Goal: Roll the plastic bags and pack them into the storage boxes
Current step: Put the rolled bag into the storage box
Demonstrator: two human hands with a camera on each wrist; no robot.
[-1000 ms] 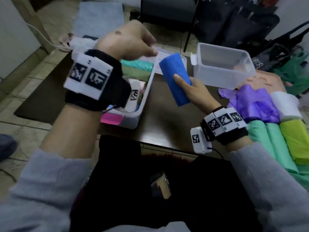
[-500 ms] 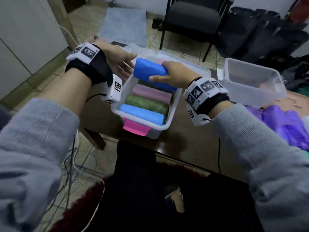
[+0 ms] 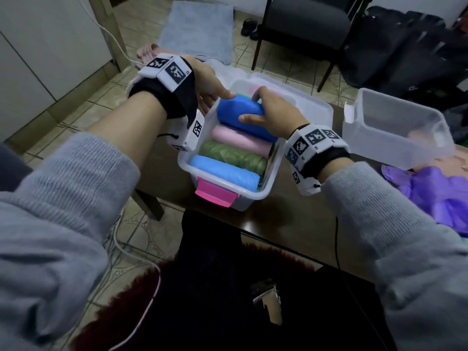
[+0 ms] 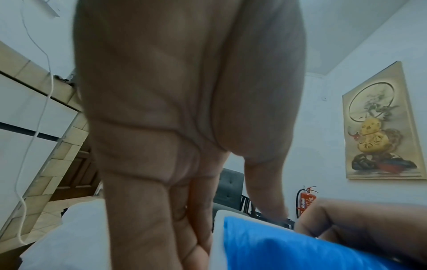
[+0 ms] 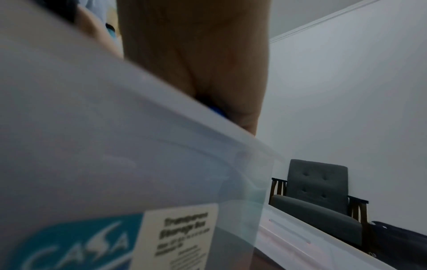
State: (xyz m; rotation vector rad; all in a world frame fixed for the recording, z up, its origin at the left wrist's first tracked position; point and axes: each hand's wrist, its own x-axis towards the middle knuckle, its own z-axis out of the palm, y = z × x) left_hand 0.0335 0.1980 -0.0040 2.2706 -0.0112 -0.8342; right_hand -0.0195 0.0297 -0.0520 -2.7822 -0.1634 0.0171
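Note:
A clear storage box [image 3: 272,173] with a pink latch stands on the dark table [image 3: 291,224]. A light blue roll [image 3: 225,172], a green roll [image 3: 233,155] and a pink roll [image 3: 240,139] lie side by side in it. Behind them my right hand [image 3: 268,110] grips a dark blue roll [image 3: 240,115], fingers over its far side and thumb on its near side. My left hand [image 3: 210,89] is at the box's left wall, fingers [image 4: 191,246] straight down outside it and thumb touching the roll's end. The left wrist view shows the blue roll [image 4: 289,250] inside the wall.
A second clear box [image 3: 379,145] stands empty at the right of the table. Loose purple bags [image 3: 435,193] lie in front of it. A dark chair [image 3: 304,21] and black bags stand behind the table. A white cable hangs at the left.
My right hand carried the dark blue roll from above the table into the box and lowered it behind the pink roll. The left hand came down to the box's left wall.

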